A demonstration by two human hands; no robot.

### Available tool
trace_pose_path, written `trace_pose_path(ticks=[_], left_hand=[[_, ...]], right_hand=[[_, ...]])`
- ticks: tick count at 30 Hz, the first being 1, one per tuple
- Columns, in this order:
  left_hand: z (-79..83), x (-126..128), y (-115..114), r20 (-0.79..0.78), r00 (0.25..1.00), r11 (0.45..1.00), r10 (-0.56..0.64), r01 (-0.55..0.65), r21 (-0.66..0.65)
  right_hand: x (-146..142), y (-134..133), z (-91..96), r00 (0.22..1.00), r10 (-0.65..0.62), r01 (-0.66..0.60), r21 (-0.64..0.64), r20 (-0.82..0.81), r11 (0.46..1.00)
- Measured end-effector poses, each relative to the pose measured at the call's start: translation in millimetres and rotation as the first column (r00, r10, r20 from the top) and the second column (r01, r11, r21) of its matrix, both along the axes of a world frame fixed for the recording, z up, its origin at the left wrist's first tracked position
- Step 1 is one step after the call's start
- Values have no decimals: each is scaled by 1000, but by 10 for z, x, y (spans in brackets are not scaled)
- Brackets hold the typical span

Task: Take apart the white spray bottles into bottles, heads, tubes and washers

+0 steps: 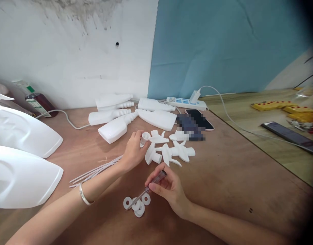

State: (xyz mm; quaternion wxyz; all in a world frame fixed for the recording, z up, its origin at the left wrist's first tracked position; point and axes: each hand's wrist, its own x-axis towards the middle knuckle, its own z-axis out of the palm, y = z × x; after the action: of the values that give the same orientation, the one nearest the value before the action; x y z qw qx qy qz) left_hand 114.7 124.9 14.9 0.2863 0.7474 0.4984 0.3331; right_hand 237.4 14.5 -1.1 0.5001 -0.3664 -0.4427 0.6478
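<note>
My left hand (135,149) has its fingers closed round a white trigger spray head (145,136), its round collar facing up. In my right hand (169,189) is a screwdriver (154,179) with a clear handle, tilted down to the left. The screwdriver's tip lies over a small group of flat white washers (127,202) on the table. Just beyond my hands lie several more white trigger spray heads (167,154) in a loose pile. Thin white tubes (95,170) lie beside my left forearm.
White bottles (113,127) lie on their sides toward the wall. A power strip (184,102) with a plugged-in charger sits behind a phone (199,119). Large white plastic pieces (23,177) stand at left, near a dark bottle (41,103). Another phone (289,136) lies at right.
</note>
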Motion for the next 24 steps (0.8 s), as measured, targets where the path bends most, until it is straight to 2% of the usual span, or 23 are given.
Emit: trace_pose_path(ticks=[5,12,14,17,19,22,24], left_hand=[[-95,111,60,-122,992,1000,14,-15,-7],[-55,202,-6,-175,984,999,-27,23,-24],[-27,187,-37,-223,974,999,-28,36,31],[57,46,-131,-327,945,977,25,46,206],[149,-154,-245,-369,925,924,94,57,378],[311,-612,-492,-397,879,765,264,60,641],[402,-990,-693,-393,818,674,419,9,739]], right_hand=[[24,10,-9,1000,-12,12,-20,-11,1000],[43,39,8,995,-64,64,-4,75,998],[44,42,18,987,-120,121,-10,104,993],[49,47,25,965,-197,196,22,172,980],[54,51,21,950,-213,205,59,228,977],[51,60,-3,934,-184,169,77,305,983],[39,69,-34,916,-145,121,86,374,989]])
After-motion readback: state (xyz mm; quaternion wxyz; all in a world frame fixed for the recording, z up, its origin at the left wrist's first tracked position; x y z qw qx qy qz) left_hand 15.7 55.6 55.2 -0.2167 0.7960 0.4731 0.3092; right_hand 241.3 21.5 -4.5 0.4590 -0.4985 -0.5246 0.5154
